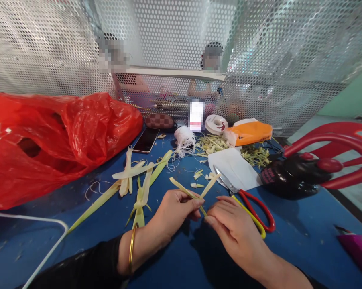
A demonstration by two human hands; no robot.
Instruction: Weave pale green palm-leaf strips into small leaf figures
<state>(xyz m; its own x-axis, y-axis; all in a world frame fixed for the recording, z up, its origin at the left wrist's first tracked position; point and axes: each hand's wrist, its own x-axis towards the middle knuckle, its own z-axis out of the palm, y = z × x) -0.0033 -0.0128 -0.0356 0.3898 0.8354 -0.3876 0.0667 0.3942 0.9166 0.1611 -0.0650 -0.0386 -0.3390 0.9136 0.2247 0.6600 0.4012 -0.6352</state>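
Between my two hands is a pale green husk strip (209,187), crossed or folded so that two ends spread upward in a V. My left hand (181,206) pinches it near the crossing. Lower down, the fingertips of my right hand (236,228) are closed on its bottom end. Left of my hands lies a knotted husk figure (139,202), beside a bundle of flat husk pieces (128,174) and long green leaves. Scissors (256,212) with red and yellow handles rest just beyond my right hand, their blades over a white paper (235,166).
A red plastic bag (63,136) fills the left side. Along the back are a phone (146,140), a checkered pouch (159,121), white thread (185,140), a ribbon spool (216,124), an orange packet (250,133) and dried plant bits. A black bottle (292,176) stands right, near a red chair (349,148).
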